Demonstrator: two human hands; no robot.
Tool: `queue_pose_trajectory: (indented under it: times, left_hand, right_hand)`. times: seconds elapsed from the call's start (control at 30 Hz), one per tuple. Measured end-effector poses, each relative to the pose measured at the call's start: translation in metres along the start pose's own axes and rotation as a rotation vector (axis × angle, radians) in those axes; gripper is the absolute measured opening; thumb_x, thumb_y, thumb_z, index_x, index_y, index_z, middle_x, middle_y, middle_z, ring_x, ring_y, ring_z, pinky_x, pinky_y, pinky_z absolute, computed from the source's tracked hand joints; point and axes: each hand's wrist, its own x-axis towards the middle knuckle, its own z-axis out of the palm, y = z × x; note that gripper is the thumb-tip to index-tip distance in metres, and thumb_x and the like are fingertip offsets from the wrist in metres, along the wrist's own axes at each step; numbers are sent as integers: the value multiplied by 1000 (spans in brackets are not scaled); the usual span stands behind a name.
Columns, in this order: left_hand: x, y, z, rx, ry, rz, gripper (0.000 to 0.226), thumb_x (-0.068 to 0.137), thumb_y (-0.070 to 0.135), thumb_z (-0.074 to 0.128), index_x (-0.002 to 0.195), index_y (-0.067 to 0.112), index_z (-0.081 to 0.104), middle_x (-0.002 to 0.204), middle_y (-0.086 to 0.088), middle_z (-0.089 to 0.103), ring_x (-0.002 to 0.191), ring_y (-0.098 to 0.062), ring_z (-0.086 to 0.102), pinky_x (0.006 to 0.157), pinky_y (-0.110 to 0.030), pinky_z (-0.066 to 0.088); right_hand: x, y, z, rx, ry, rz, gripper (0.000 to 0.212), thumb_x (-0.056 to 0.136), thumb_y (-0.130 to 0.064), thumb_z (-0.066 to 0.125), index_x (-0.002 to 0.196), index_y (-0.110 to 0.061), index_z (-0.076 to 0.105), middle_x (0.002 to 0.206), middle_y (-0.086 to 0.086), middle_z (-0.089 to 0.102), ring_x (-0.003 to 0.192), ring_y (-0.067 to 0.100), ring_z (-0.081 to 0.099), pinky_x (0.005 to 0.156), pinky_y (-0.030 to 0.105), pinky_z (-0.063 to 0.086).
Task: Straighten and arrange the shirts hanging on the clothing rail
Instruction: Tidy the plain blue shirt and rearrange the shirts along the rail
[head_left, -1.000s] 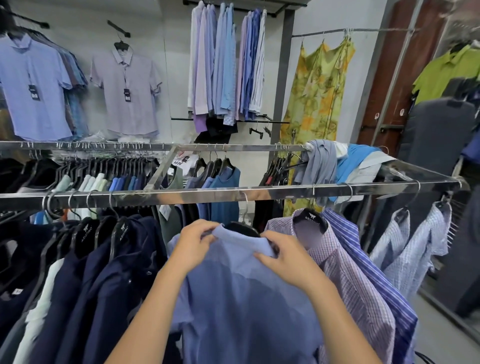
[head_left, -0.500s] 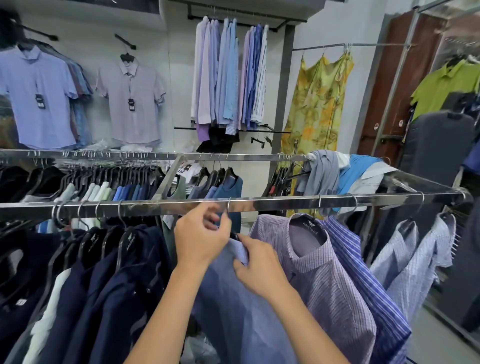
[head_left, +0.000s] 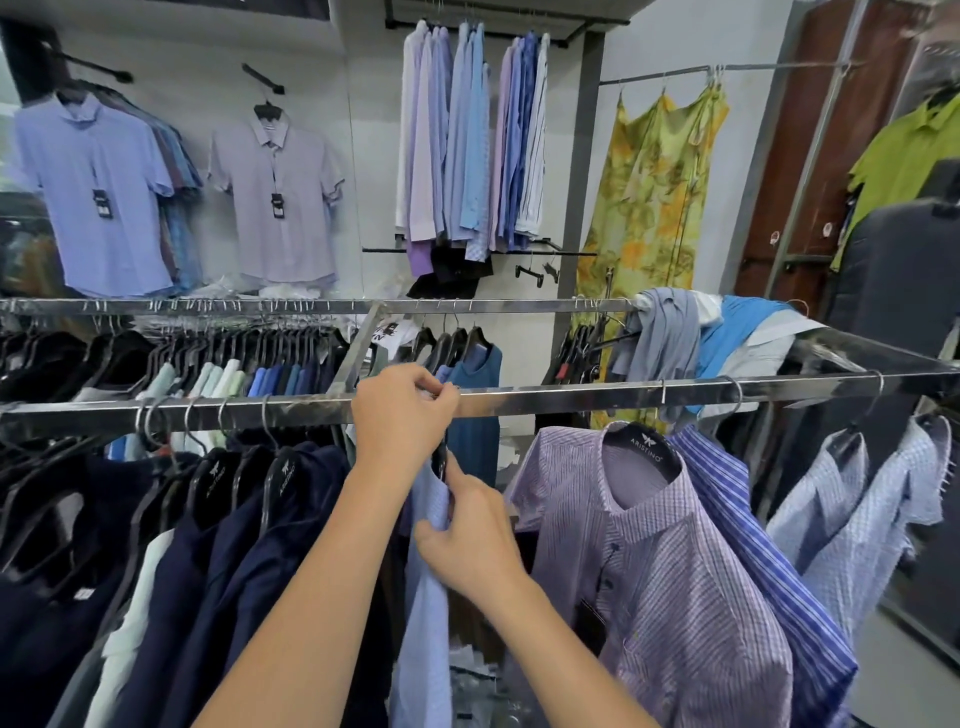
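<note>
My left hand (head_left: 402, 415) is raised to the front clothing rail (head_left: 571, 397), fingers closed in a pinch on the metal hook of a hanger at the rail's top edge. My right hand (head_left: 470, 540) is below it, closed around the collar area of a light blue shirt (head_left: 423, 613) that hangs edge-on between the two garment groups. The black hanger (head_left: 440, 457) of this shirt shows between my two hands.

Left of the light blue shirt: a row of navy shirts (head_left: 249, 545) on black hangers, packed close together, with one pale shirt among them. Right of it: a lilac checked shirt (head_left: 670, 571), turned face-on and tilted, touching a blue striped shirt (head_left: 753, 545) behind it. Further right, well apart, two pale blue checked shirts (head_left: 872, 509) hang near the rail's end. Loose grey and blue garments (head_left: 691, 338) lie draped over the rear rail
</note>
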Motion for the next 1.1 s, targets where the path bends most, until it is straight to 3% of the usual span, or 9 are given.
queue_pose_trajectory:
  times: [0.13, 0.33, 0.43, 0.53, 0.6, 0.77, 0.83, 0.93, 1.1]
  left_hand:
    - [3, -6, -8, 50, 7, -21, 23, 83, 31, 67, 63, 20, 65, 61, 9, 64, 68, -13, 61, 68, -26, 42]
    - [1, -5, -11, 88, 6, -2, 15, 88, 33, 63, 85, 18, 62, 72, 2, 65, 73, -18, 58, 68, -28, 36]
    - [2, -6, -9, 102, 2, 16, 14, 89, 30, 60, 90, 18, 67, 75, -1, 67, 74, -21, 61, 67, -30, 39]
    - [4, -10, -12, 133, -50, 45, 22, 91, 28, 55, 81, 18, 73, 71, -1, 69, 71, -22, 63, 69, -36, 52]
    - [7, -14, -16, 162, -72, 63, 24, 91, 29, 55, 81, 20, 74, 68, 1, 69, 72, -22, 65, 67, -38, 56]
    - [-2, 1, -13, 101, -8, 139, 14, 89, 34, 61, 81, 26, 70, 66, 9, 62, 69, -15, 60, 66, -32, 52]
    - [-14, 16, -4, 29, -18, 179, 18, 88, 35, 62, 72, 28, 64, 55, 12, 53, 57, -6, 52, 63, -28, 45]
    - [-35, 38, 17, -42, -55, 252, 28, 88, 40, 62, 64, 25, 62, 51, 9, 54, 57, -14, 57, 63, -31, 51]
    - [-69, 68, 71, 2, -281, 187, 49, 87, 59, 53, 58, 19, 58, 56, 6, 62, 64, -18, 62, 66, -32, 53]
  right_hand:
    - [3, -14, 20, 43, 10, 37, 73, 72, -19, 58, 142, -25, 41, 84, 0, 59, 76, 23, 60, 66, 38, 54]
    - [4, -20, 36, 54, 91, 56, 64, 78, -19, 65, 137, -28, 42, 87, -6, 64, 75, 13, 64, 54, 15, 45]
    - [5, -19, 45, 74, 125, 63, 67, 77, -20, 67, 138, -30, 41, 98, -9, 65, 80, 10, 66, 64, 24, 55]
    - [6, -17, 42, 76, 68, 47, 70, 79, -18, 65, 144, -24, 41, 81, -8, 61, 71, 9, 60, 56, 17, 46]
    - [5, -17, 33, 89, -11, 21, 68, 79, -19, 63, 144, -23, 43, 77, -7, 59, 69, 11, 59, 56, 23, 48]
    - [-3, -16, -6, -27, -109, -43, 25, 81, -50, 56, 87, -26, 55, 66, -3, 60, 63, 13, 57, 59, 32, 48]
    - [-2, -3, -28, -86, -43, -7, 20, 86, -49, 58, 79, -30, 57, 60, -6, 59, 60, 9, 55, 59, 29, 43]
    - [-1, 26, -69, -157, 156, 89, 10, 85, -36, 63, 75, -37, 64, 58, -11, 59, 57, 7, 52, 61, 28, 40]
    - [-9, 76, -129, 35, 463, 256, 8, 87, -19, 66, 89, -27, 68, 68, -5, 65, 65, 7, 58, 64, 26, 45]
